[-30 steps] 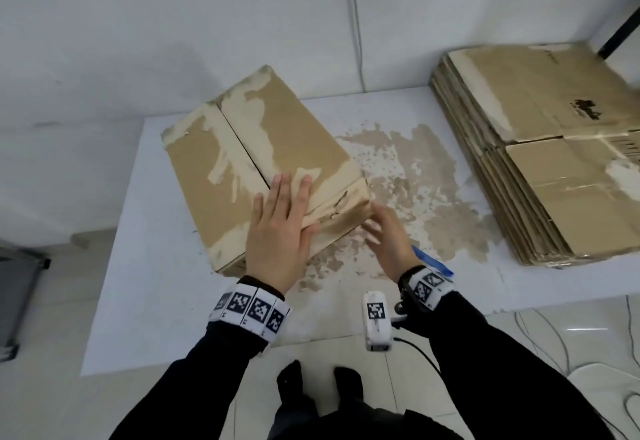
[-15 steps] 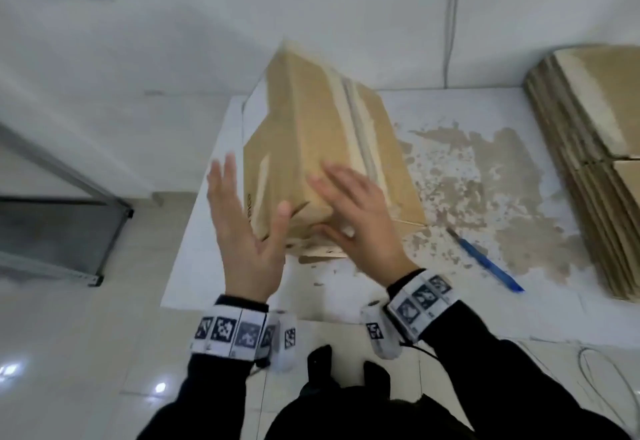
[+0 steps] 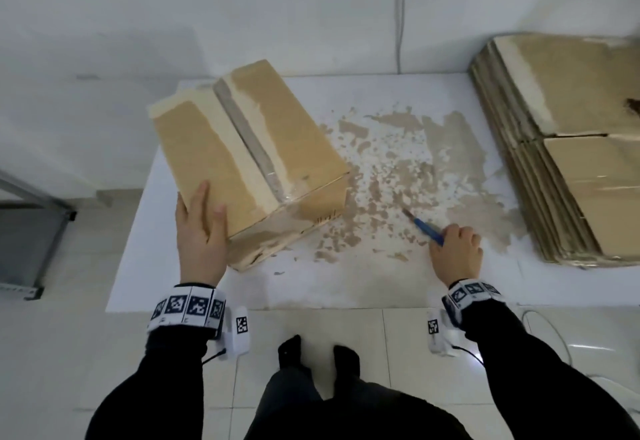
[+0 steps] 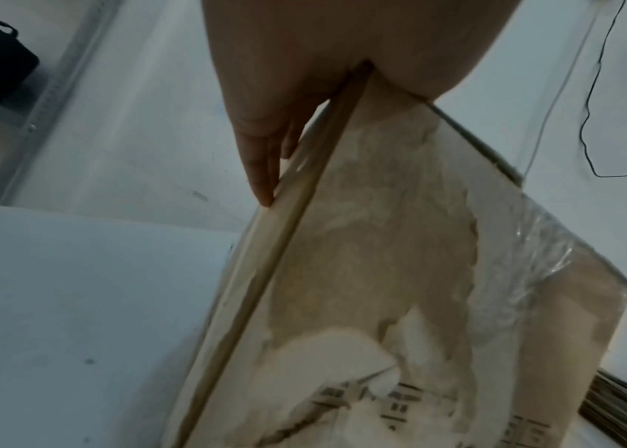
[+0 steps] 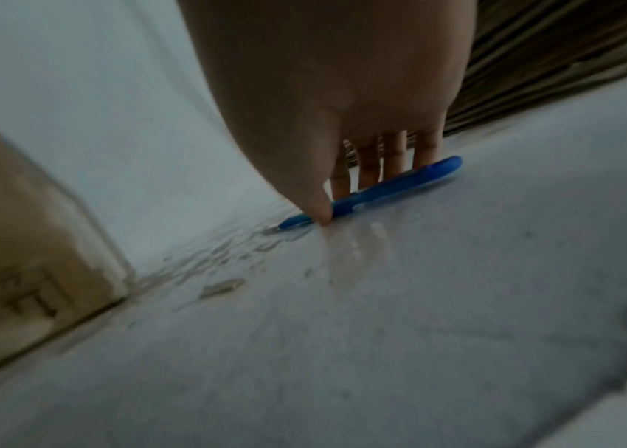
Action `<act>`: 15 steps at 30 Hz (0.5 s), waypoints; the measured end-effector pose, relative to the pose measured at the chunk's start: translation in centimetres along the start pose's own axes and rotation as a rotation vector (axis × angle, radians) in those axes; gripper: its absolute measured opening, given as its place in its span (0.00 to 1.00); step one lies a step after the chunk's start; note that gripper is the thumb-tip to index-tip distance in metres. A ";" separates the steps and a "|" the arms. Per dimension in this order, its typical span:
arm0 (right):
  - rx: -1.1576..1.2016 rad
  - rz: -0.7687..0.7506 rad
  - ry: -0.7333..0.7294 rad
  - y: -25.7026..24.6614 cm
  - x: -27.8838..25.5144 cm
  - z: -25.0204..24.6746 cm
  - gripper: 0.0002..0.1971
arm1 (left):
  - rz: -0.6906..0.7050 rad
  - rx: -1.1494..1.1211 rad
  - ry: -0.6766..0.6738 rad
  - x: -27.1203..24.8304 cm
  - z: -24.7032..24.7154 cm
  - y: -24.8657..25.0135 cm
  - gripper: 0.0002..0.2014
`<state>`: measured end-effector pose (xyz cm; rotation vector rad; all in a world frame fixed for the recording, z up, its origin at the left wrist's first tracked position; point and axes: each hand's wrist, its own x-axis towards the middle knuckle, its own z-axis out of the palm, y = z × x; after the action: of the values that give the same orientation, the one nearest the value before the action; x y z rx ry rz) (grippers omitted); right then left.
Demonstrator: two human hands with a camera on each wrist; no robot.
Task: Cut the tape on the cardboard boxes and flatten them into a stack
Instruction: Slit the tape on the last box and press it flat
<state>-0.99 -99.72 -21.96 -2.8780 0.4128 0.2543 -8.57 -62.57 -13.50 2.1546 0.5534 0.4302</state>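
Head view: a taped box [image 3: 249, 159] stands on the left half of the white worktop [image 3: 346, 280], turned at an angle, its near corner close to the front edge. A strip of tape [image 3: 247, 135] runs along the seam across its top and down the near face. The left hand [image 3: 201, 232] holds the box at its near left corner, fingers flat up the left side and thumb on top. The right hand [image 3: 457, 249] is down on the worktop right of centre, fingers curled over the rear end of a blue knife [image 3: 427, 228] whose tip points toward the box; the knife lies well apart from the box. A stack [image 3: 568, 149] of flattened boxes fills the right end of the worktop, back to the wall. Brown patches mark the worktop between box and stack.

Left wrist view: the left hand [image 4: 266, 127] presses straight fingers along the box [image 4: 381, 272] edge, the palm wrapped over the corner. Crinkled clear tape [image 4: 526, 272] shows on the box face.

Right wrist view: the right hand [image 5: 342, 121] pinches the knife [image 5: 381, 191], thumb on the near side and fingers behind it; the knife still touches the worktop [image 5: 342, 348]. The box [image 5: 28, 242] sits at left, the stack [image 5: 534, 60] behind the hand.
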 end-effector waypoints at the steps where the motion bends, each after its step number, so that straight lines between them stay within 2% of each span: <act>1: -0.028 -0.053 -0.006 -0.1 0.0 0.3 0.14 | 0.010 -0.002 0.011 0.1 0.0 0.1 0.27; 3: 0.073 -0.112 -0.016 -1.4 0.0 -0.4 0.10 | 0.018 -0.007 -0.006 0.0 -0.1 0.1 0.25; 5: 0.294 -0.128 -0.044 -4.3 -0.3 -2.3 0.10 | 0.020 0.003 -0.047 0.0 -0.3 -0.2 0.24; 7: 0.496 -0.203 0.003 -8.8 -1.4 -5.4 0.11 | 0.025 0.008 -0.088 -0.1 -0.7 -0.3 0.26; 9: 0.622 -0.346 0.029 -14.1 -2.8 -9.1 0.07 | 0.018 -0.028 -0.154 -0.1 -1.1 -0.2 0.28; 12: 0.619 -0.594 -0.082 -22.2 -4.3 -13.0 0.12 | -0.004 -0.053 -0.254 0.7 -2.3 -0.3 0.25; 14: 0.518 -0.726 -0.141 -27.7 -4.3 -13.7 0.17 | 0.085 0.044 -0.228 3.0 -3.7 -0.7 0.21; 15: 0.431 -0.772 -0.162 -30.4 -4.0 -13.7 0.18 | 0.162 0.129 -0.216 4.5 -4.4 -0.9 0.25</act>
<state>6.08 -73.60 -2.15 -2.3469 -0.5952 0.2179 -7.14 -56.87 -11.14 2.3434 0.2937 0.2494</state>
